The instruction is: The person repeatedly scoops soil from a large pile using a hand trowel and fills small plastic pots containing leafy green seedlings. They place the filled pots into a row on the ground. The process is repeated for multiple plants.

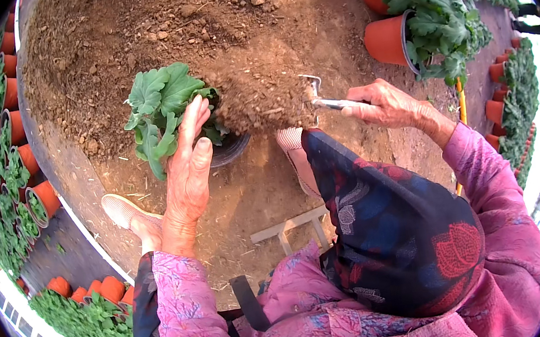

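My left hand is held upright and flat, its palm side against the broad lobed leaves of a green potted plant. The fingers are extended and grip nothing. Below the leaves shows the dark rim of the plant's pot; most of the pot is hidden. My right hand grips the handle of a metal hand scoop. Loose brown soil, blurred by motion, covers the scoop's blade and reaches the pot's right side.
A heap of soil spreads beyond the plant. Orange pots with leafy plants stand at right and along the left edge. A yellow pole is by my right forearm. Part of a low frame lies between my legs.
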### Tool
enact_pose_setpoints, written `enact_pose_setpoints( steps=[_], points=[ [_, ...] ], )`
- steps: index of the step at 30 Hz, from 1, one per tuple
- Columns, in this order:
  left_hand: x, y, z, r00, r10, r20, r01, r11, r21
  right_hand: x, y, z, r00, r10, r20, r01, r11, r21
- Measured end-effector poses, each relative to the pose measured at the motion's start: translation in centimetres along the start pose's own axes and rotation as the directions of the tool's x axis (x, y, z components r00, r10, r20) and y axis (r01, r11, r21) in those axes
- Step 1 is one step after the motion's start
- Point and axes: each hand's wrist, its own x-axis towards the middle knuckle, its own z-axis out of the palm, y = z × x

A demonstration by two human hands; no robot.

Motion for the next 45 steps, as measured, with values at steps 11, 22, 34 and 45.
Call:
enact_pose_setpoints(
  steps=[11,22,34,45],
  points=[
    [0.7,1.7,-1.8,0.991,-0.07,0.116,0.051,0.985,0.162,6.9,-5.8,2.9,0.73,0.111,0.674,-0.476,0.791,0.385],
    [-1.8,1.6,0.5,0.797,-0.471,-0.377,0.593,0.729,0.342,0.6,2.2,-2.7,0.847,0.176,0.502,-0.358,0.887,0.293],
    [-3.5,-9.2,1.3,0.961,0.149,-0.233,0.067,0.693,0.718,11.3,5.3,3.2,0.922,0.311,-0.23,-0.275,0.945,0.176],
    [-3.2,-8.4,1.3,0.957,-0.086,-0.278,0.149,0.966,0.213,19.1,3.7,3.2,0.924,0.164,-0.345,-0.076,0.964,0.255]
  ],
)
